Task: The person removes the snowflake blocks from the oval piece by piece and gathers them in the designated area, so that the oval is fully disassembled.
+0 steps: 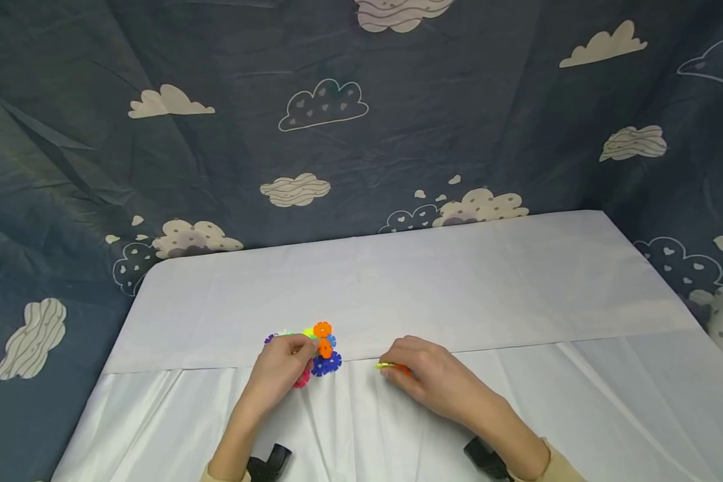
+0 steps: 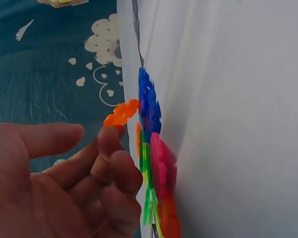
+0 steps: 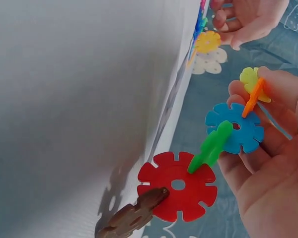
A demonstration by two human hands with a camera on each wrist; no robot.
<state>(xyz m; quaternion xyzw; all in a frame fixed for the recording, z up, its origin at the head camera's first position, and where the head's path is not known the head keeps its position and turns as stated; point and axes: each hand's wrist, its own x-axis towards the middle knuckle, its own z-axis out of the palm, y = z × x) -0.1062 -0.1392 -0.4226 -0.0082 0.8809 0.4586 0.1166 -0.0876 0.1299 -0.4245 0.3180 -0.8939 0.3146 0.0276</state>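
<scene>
My right hand (image 1: 436,375) pinches a yellow flower disc (image 3: 249,80) between thumb and fingers. An orange disc (image 3: 254,96) slots into a blue disc (image 3: 233,126), and a chain runs on through a green disc (image 3: 213,145), a red disc (image 3: 154,174) and a brown disc (image 3: 126,220). My left hand (image 1: 282,368) is at a cluster of coloured flower discs on the white cloth. Its loosely bent fingers reach an upright orange disc (image 2: 121,113), thumb apart. Beside that stand a dark blue disc (image 2: 149,104) and a pink disc (image 2: 162,166); the hand hides part of the cluster.
White cloth (image 1: 428,288) covers the table, with a seam across it and folds in front. A dark curtain (image 1: 361,154) with pale clouds hangs behind and at both sides. Black wrist mounts (image 1: 270,462) sit near the sleeves.
</scene>
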